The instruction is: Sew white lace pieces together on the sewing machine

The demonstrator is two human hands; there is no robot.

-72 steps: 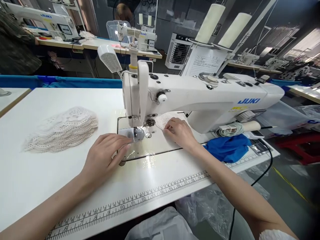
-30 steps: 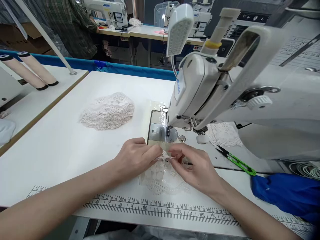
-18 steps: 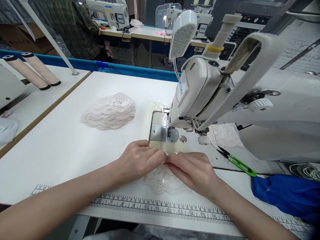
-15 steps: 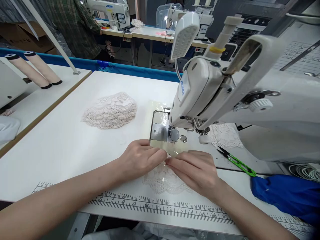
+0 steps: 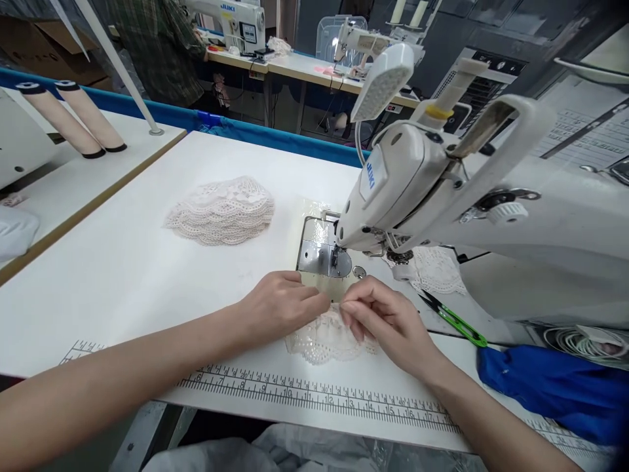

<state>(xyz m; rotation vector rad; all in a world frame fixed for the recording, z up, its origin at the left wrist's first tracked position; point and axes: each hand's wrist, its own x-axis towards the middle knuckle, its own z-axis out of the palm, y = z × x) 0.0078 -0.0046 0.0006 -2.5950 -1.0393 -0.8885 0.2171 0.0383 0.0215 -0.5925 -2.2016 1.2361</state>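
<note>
A white lace piece (image 5: 322, 341) with a scalloped edge lies on the table in front of the sewing machine (image 5: 393, 183). My left hand (image 5: 282, 305) is closed on its upper left edge, thumb and fingers pinched together. At its upper right edge, my right hand (image 5: 386, 321) pinches with thumb and forefinger, the other fingers curled; the lace edge between them is partly hidden. Just beyond both hands is the metal needle plate (image 5: 314, 259), under the machine's head. A stack of lace pieces (image 5: 221, 213) sits on the table to the left.
Green-handled thread snips (image 5: 455, 319) and a blue cloth (image 5: 550, 387) lie at the right. More lace (image 5: 437, 270) rests behind the machine head. A printed ruler (image 5: 309, 396) runs along the front edge. Two thread cones (image 5: 91, 118) stand at the left. A person (image 5: 152, 52) is across the aisle.
My right hand has turned and lifted slightly, its fingers going from flat over the lace to a thumb-and-forefinger pinch. More lace shows. My left hand stays nearly in place; the view has shifted slightly.
</note>
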